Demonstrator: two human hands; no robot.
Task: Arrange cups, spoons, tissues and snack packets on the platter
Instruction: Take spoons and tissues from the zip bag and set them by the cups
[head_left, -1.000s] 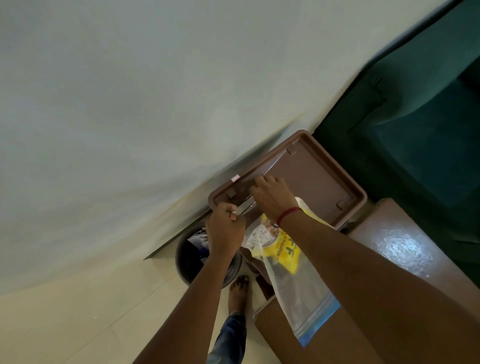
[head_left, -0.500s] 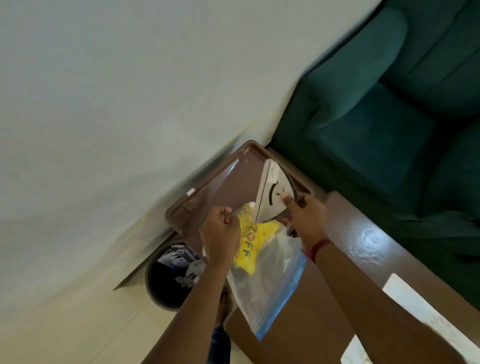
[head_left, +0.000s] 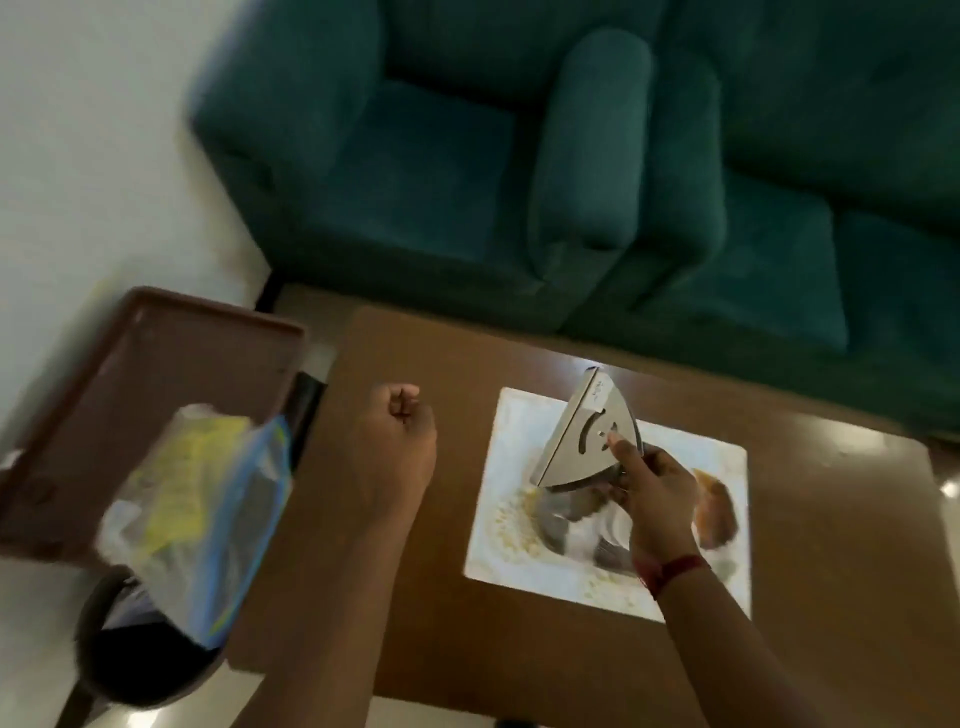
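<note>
— So, where is the tissue holder (head_left: 582, 441)?

— Up in the right hand (head_left: 647, 480), over the white placemat (head_left: 524, 525) on the brown table (head_left: 426, 358). It is a grey, wedge-shaped piece with a curved slot in its face, tilted so its point aims away from the person. The fingers (head_left: 621, 452) are closed on its lower rounded edge, one fingertip lying on the face near the slot.

— Anything beneath it?

— Blurred dark and silvery shapes sit on the mat under the hand; I cannot tell what they are. A brownish patch shows on the mat's right side and pale yellow specks along its near left part.

— And the left hand (head_left: 397, 441)?

— Curled into a loose fist above the table, left of the mat, with nothing visible in it.

— The snack packets?

— A clear zip bag (head_left: 208, 525) with a blue edge holds something yellow. It appears at the table's left edge, over the brown platter (head_left: 145, 374) and a dark round bin (head_left: 140, 660) on the floor. It is smeared by motion, so I cannot tell whether it rests on anything.

— How is the platter placed?

— Left of the table, tilted, its raised rim toward the white wall (head_left: 78, 156).

— Behind all that?

— A green sofa (head_left: 571, 156) runs along the far side of the table, a rounded armrest near the middle of the view.
</note>
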